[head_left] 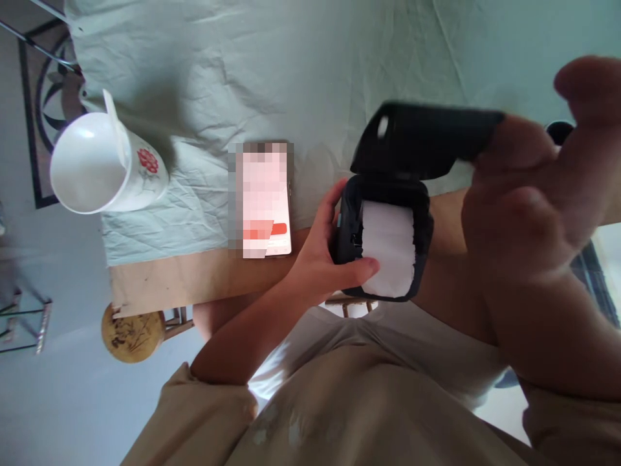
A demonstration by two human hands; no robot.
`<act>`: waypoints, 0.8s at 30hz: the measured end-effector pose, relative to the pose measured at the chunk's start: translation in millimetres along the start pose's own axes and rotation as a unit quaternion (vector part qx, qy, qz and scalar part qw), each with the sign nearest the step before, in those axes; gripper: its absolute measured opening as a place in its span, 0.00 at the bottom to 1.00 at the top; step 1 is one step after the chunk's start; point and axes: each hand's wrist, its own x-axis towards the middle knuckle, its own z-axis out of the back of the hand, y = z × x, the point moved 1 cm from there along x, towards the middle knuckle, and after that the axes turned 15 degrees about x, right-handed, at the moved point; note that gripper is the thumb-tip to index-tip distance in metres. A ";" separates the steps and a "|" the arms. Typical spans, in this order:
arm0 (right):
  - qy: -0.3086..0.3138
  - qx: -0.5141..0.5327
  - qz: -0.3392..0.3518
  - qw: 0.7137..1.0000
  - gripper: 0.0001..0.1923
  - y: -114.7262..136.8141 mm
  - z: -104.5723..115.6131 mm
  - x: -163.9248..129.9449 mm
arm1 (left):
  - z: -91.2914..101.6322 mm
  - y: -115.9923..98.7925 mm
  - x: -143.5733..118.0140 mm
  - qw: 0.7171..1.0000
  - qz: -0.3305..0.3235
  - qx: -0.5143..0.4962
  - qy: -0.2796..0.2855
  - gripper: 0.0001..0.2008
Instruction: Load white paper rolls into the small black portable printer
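While the left hand (320,259) grips the small black printer (383,243) from its side, thumb laid across the white paper roll (391,255) in the open well, the right hand (528,194) pinches the raised lid (422,139) at its far edge. Both hands are closed on the printer, which is held just above the near edge of the bench (184,275), close to the body. To do this well, the roll should probably sit square in the well, with the thumb clear of the lid's path. A phone (266,200) lies on the pale green cloth (291,65), and a white jug (104,165) stands well apart.
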 end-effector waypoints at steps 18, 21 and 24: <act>0.149 0.045 -0.128 0.980 0.27 9.8 -27.6 -9.5 | -9.9 -12.5 -8.1 0.995 0.059 -0.063 -0.042 0.34; 0.148 0.030 -0.136 0.979 0.27 9.5 -27.3 -6.3 | -9.0 -12.8 -6.1 0.995 0.064 -0.057 -0.045 0.32; 0.154 0.039 -0.144 0.977 0.28 4.4 -25.4 -3.7 | -8.5 -12.0 -3.3 0.995 0.059 -0.049 -0.056 0.29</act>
